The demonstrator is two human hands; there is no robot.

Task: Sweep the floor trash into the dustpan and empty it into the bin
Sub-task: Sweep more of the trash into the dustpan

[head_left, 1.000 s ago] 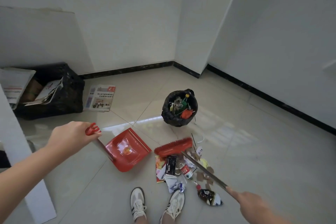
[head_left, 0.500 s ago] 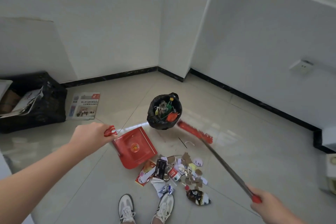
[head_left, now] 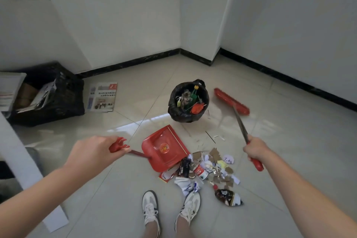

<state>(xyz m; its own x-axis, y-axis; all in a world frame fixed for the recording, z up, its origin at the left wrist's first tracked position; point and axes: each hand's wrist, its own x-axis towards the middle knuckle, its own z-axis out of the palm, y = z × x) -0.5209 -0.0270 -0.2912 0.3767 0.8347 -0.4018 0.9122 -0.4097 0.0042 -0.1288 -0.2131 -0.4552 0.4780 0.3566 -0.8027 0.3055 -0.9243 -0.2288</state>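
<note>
The red dustpan (head_left: 164,149) is gripped by its handle in the curled fingers of the left hand (head_left: 94,152) and is set at 10 o'clock of the trash pile (head_left: 210,168). The broom (head_left: 240,123) is clasped in the right hand (head_left: 255,149), fingers wrapped round the shaft; its head is seen at 3 o'clock of the bin (head_left: 179,115).

Lighting: soft, even, rather dim light; I read shadows as faint, diffuse. Glare: 1 pale streak on floor tiles (head_left: 148,120) beside the bin (head_left: 172,108). Blur: broom (head_left: 239,121) smeared at its head, dustpan (head_left: 164,149) handle soft. Edges: walls (head_left: 116,15) bow, wide-angle distortion.
</note>
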